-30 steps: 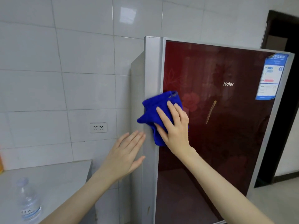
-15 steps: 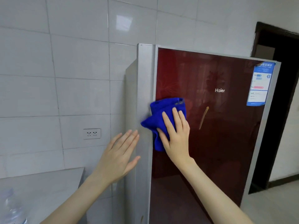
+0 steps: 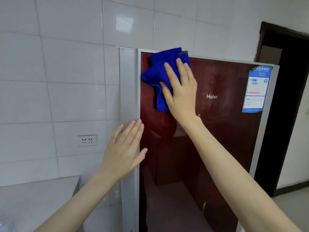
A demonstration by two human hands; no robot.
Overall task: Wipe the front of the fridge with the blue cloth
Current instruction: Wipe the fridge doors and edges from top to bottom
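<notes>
- Blue cloth (image 3: 155,76) bunched at the top left corner of the fridge (image 3: 217,139) front, upper edge poking over the door top; my right hand (image 3: 181,92) flat on it, fingers straight, pressing it to the dark red glass
- my left hand (image 3: 124,151) wide, fingers straight, holding nothing, lower down at the silver left edge; touching or just off it, cannot tell
- step, my judgement: wiping is in hand at the top of the door; everything right of and below the cloth looks yet to do
- next move calls for a sweep right along the top with flat pressure, then rows downward
- in the way: energy label (image 3: 255,89) stuck at top right, top edge looks curled, cloth could snag it; Haier logo (image 3: 212,96) mid-door, flat, no trouble
- around: white tiled wall (image 3: 66,64) with socket (image 3: 87,140) to the left; grey counter (image 3: 33,198) near left; dark doorway (image 3: 287,114) far right
</notes>
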